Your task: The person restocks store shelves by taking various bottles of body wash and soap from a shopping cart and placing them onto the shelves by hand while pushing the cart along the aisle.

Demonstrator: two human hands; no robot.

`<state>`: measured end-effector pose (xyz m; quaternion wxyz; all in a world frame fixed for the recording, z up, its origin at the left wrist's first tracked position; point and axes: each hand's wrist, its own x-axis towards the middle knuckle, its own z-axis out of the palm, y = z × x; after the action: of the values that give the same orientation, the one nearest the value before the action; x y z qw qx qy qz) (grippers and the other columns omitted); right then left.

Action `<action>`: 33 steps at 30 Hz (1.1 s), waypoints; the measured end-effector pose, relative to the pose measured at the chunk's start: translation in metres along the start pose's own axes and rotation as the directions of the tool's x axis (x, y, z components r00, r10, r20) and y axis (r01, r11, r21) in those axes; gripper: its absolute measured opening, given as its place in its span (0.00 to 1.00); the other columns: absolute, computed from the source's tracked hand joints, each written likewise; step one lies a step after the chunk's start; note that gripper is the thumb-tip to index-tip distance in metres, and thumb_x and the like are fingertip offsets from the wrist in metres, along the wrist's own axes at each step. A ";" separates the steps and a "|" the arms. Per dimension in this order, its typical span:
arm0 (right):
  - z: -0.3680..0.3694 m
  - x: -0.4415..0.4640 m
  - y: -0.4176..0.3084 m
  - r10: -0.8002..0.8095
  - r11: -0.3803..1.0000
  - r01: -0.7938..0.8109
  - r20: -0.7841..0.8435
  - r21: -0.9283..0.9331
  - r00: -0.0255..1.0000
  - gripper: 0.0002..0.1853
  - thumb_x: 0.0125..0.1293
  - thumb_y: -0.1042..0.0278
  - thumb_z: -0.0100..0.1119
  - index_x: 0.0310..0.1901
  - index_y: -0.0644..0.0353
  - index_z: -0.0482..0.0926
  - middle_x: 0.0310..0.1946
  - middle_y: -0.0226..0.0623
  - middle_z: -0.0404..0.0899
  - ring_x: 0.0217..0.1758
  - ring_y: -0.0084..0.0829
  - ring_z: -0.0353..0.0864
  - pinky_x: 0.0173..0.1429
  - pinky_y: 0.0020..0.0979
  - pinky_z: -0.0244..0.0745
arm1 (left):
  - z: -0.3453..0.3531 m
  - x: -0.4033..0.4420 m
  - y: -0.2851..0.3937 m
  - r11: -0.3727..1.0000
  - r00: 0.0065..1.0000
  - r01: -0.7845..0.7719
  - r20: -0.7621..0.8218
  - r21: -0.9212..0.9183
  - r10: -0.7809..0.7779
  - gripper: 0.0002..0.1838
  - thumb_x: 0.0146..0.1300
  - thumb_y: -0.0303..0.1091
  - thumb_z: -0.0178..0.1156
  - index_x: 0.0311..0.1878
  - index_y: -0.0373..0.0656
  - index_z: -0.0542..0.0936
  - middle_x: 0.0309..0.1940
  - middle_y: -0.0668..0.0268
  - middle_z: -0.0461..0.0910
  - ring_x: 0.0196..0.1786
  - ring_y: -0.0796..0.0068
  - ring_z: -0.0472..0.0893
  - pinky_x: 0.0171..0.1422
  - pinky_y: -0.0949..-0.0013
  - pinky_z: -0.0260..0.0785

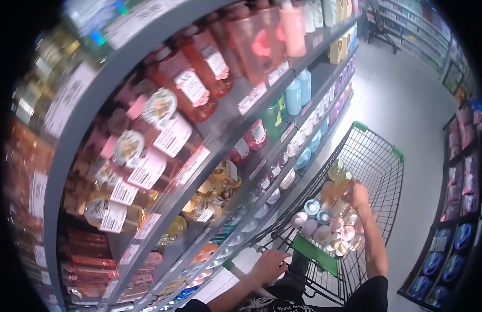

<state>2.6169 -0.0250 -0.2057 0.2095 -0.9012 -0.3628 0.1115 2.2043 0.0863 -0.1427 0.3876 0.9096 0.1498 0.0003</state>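
Observation:
A wire shopping cart (387,179) with green corner pieces stands in front of me. My left hand (271,265) is closed around its handle at the near left side. My right hand (358,196) reaches over the basket, its fingers curled at an amber bottle (332,192), which is blurred. Beside that bottle are yellow-green bottles (336,169). Nearer to me, several round-capped bottles stand packed together: pink ones (347,232), pale blue ones (312,207) and lilac ones (299,219). The right fingertips are partly hidden.
Tall grey shelving (77,117) runs along my left, with red bottles (191,87), tagged bottles (170,132) and blue bottles (293,96). On the right is a dark rack (439,234) of blue and pink packages. A pale tiled aisle (391,88) leads ahead to a wheeled chair (384,31).

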 end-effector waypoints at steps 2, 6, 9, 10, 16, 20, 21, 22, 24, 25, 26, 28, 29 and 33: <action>-0.043 -0.032 -0.056 -0.104 0.994 0.106 -0.079 0.027 0.992 0.25 0.43 0.70 0.74 0.46 0.65 0.78 0.42 0.51 0.82 0.43 0.53 0.83 0.49 0.46 0.79 | -0.001 -0.015 -0.004 1.000 0.999 -0.020 -0.044 -0.024 0.019 0.25 0.60 0.34 0.60 0.62 0.45 0.76 0.49 0.55 0.81 0.55 0.54 0.78 0.66 0.54 0.66; -0.115 -0.090 -0.164 -0.112 0.982 0.136 -0.169 0.133 0.979 0.22 0.40 0.70 0.75 0.40 0.65 0.81 0.37 0.49 0.83 0.41 0.52 0.83 0.49 0.44 0.79 | -0.032 -0.028 0.003 0.945 0.979 -0.089 -0.201 -0.315 0.025 0.30 0.64 0.34 0.63 0.68 0.41 0.69 0.60 0.48 0.75 0.63 0.48 0.75 0.69 0.56 0.66; -0.160 -0.133 -0.241 -0.200 0.935 0.243 -0.181 0.259 0.963 0.24 0.40 0.71 0.73 0.43 0.63 0.78 0.30 0.43 0.82 0.32 0.40 0.83 0.41 0.37 0.79 | -0.071 -0.037 0.021 0.919 0.960 -0.079 -0.278 -0.385 -0.034 0.36 0.61 0.36 0.68 0.70 0.41 0.66 0.63 0.48 0.72 0.65 0.49 0.74 0.68 0.56 0.66; -0.169 -0.145 -0.265 -0.203 0.916 0.254 -0.187 0.311 0.961 0.27 0.40 0.72 0.72 0.46 0.62 0.76 0.28 0.39 0.81 0.29 0.35 0.82 0.38 0.34 0.78 | -0.081 -0.039 0.025 0.934 0.941 -0.102 -0.338 -0.342 -0.021 0.40 0.59 0.39 0.71 0.71 0.39 0.64 0.65 0.48 0.71 0.66 0.49 0.73 0.70 0.56 0.65; -0.173 -0.203 -0.386 -0.521 0.683 0.528 -0.170 0.505 0.836 0.38 0.39 0.74 0.72 0.56 0.60 0.66 0.25 0.31 0.76 0.25 0.21 0.74 0.31 0.24 0.72 | -0.134 -0.062 0.060 0.779 0.888 -0.336 -0.454 -0.530 0.073 0.57 0.44 0.42 0.81 0.73 0.33 0.58 0.68 0.47 0.67 0.72 0.57 0.68 0.74 0.57 0.61; -0.135 -0.215 -0.425 -0.655 0.361 0.566 -0.230 0.741 0.720 0.37 0.47 0.76 0.73 0.59 0.62 0.65 0.34 0.35 0.81 0.32 0.21 0.78 0.37 0.23 0.73 | -0.146 -0.117 0.052 0.591 0.811 -0.433 -0.580 -0.681 -0.075 0.56 0.41 0.36 0.82 0.73 0.36 0.58 0.65 0.57 0.71 0.67 0.67 0.72 0.72 0.62 0.63; -0.127 -0.220 -0.434 -0.653 0.193 0.506 -0.274 0.841 0.705 0.37 0.53 0.77 0.72 0.63 0.63 0.62 0.43 0.41 0.81 0.40 0.26 0.81 0.45 0.24 0.75 | -0.154 -0.128 0.046 0.785 0.755 -0.364 -0.652 -0.501 -0.066 0.56 0.40 0.36 0.82 0.72 0.38 0.59 0.64 0.59 0.72 0.67 0.68 0.72 0.71 0.63 0.64; -0.117 -0.225 -0.439 -0.629 0.033 0.482 -0.356 0.876 0.691 0.36 0.56 0.79 0.70 0.64 0.62 0.60 0.50 0.47 0.79 0.47 0.30 0.81 0.51 0.28 0.76 | -0.164 -0.142 0.039 0.922 0.705 -0.249 -0.708 -0.297 -0.037 0.56 0.38 0.36 0.83 0.71 0.39 0.61 0.63 0.60 0.73 0.66 0.70 0.73 0.70 0.64 0.64; -0.074 -0.229 -0.428 -0.472 0.014 0.406 -0.352 0.914 0.808 0.32 0.60 0.78 0.67 0.63 0.62 0.60 0.51 0.48 0.78 0.49 0.30 0.80 0.54 0.29 0.75 | -0.180 -0.170 0.020 0.856 0.625 -0.330 -0.771 -0.398 -0.118 0.57 0.36 0.38 0.85 0.70 0.39 0.61 0.63 0.59 0.72 0.66 0.68 0.72 0.70 0.61 0.64; -0.044 -0.230 -0.421 -0.444 0.119 0.340 -0.257 0.933 0.858 0.29 0.62 0.77 0.65 0.63 0.62 0.62 0.52 0.46 0.77 0.51 0.30 0.79 0.54 0.29 0.74 | -0.189 -0.186 0.012 0.869 0.562 -0.322 -0.814 -0.375 -0.144 0.58 0.35 0.39 0.85 0.70 0.38 0.61 0.62 0.58 0.72 0.66 0.66 0.71 0.71 0.60 0.63; -0.008 -0.233 -0.410 -0.407 0.226 0.272 -0.164 0.935 0.899 0.27 0.64 0.75 0.63 0.62 0.61 0.64 0.54 0.45 0.77 0.52 0.30 0.79 0.54 0.28 0.74 | -0.197 -0.201 0.003 0.882 0.496 -0.309 -0.852 -0.355 -0.169 0.59 0.33 0.40 0.86 0.70 0.37 0.61 0.62 0.57 0.71 0.67 0.65 0.70 0.71 0.59 0.63; 0.064 -0.246 -0.382 -0.518 0.469 0.235 0.050 0.851 0.854 0.26 0.61 0.72 0.66 0.60 0.62 0.67 0.56 0.45 0.76 0.56 0.36 0.77 0.59 0.35 0.72 | -0.207 -0.232 -0.001 0.937 0.329 -0.191 -0.919 -0.291 -0.218 0.61 0.31 0.40 0.87 0.70 0.37 0.60 0.62 0.56 0.69 0.67 0.64 0.70 0.71 0.58 0.63; 0.090 -0.261 -0.370 -0.589 0.587 0.429 -0.002 0.687 0.808 0.28 0.57 0.70 0.68 0.59 0.62 0.69 0.59 0.47 0.73 0.59 0.41 0.75 0.61 0.38 0.71 | -0.208 -0.244 -0.007 0.939 0.241 -0.163 -0.935 -0.303 -0.260 0.63 0.30 0.40 0.87 0.70 0.37 0.59 0.62 0.55 0.69 0.67 0.64 0.69 0.71 0.58 0.63; 0.100 -0.294 -0.379 -0.700 0.646 0.669 -0.065 0.367 0.711 0.33 0.49 0.70 0.71 0.58 0.64 0.71 0.63 0.54 0.68 0.64 0.56 0.67 0.68 0.49 0.65 | -0.187 -0.272 -0.119 0.890 0.087 -0.237 -0.921 -0.390 -0.380 0.57 0.38 0.35 0.82 0.71 0.37 0.57 0.63 0.56 0.66 0.66 0.62 0.69 0.70 0.58 0.63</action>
<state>2.1424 0.0449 -0.1061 0.3837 -0.6364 -0.6572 0.1262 1.8903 0.2220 -0.0646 0.3791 0.5409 0.4125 0.6273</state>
